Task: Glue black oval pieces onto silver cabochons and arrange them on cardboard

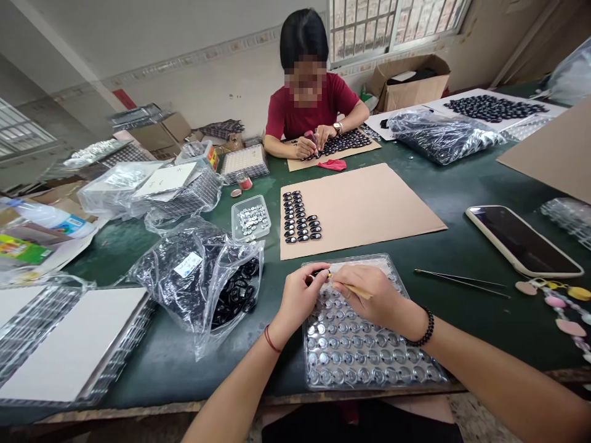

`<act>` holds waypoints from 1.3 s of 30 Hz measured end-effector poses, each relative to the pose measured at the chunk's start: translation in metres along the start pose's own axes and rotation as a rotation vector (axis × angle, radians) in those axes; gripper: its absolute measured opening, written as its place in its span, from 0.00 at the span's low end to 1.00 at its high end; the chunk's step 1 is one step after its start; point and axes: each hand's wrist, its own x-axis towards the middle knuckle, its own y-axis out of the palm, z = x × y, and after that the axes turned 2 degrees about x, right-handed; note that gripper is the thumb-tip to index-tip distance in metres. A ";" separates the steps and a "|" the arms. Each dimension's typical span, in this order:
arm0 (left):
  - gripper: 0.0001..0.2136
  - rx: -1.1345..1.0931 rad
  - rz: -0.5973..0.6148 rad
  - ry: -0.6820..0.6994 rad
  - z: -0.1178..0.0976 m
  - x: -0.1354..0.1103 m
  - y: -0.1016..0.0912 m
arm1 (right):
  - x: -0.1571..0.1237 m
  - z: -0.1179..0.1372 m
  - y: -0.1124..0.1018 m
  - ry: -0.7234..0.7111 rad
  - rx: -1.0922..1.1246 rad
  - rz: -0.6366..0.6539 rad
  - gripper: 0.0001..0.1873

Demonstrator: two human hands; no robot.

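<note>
My left hand [300, 295] is pinched on a small dark bead [318, 272] over the far edge of a clear blister tray [364, 351] full of several silvery pieces. My right hand [369, 294] is closed on a thin yellowish stick [355, 289] whose tip meets the bead. Both hands rest on the tray near the table's front edge. Beyond them lies a brown cardboard sheet [369, 203] with several black beads [299, 216] set out in rows at its left side.
An open plastic bag of black beads [212, 277] lies left of the tray, a small clear box [250, 218] behind it. Tweezers [462, 280] and a phone [521, 240] lie to the right. A person in a red shirt [309, 104] works opposite. Stacked trays [69, 338] sit at the left.
</note>
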 end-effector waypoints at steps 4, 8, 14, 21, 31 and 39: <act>0.10 -0.043 -0.026 0.040 0.002 -0.001 0.003 | 0.001 0.001 0.000 0.010 0.060 0.000 0.10; 0.10 -0.121 -0.042 -0.005 0.002 -0.001 0.003 | 0.008 0.001 -0.004 0.362 0.472 -0.095 0.13; 0.11 -0.179 -0.079 -0.099 0.001 0.002 0.001 | 0.016 -0.005 -0.007 0.742 1.042 -0.167 0.19; 0.13 -0.148 0.089 -0.008 -0.005 -0.007 0.006 | 0.016 -0.005 -0.001 0.719 0.634 -0.022 0.10; 0.10 -0.184 -0.035 0.024 -0.005 -0.012 0.009 | 0.020 -0.006 -0.002 0.643 0.678 0.101 0.09; 0.06 -1.333 -0.236 -0.524 -0.008 0.000 -0.031 | 0.077 -0.080 0.003 0.613 0.288 0.011 0.10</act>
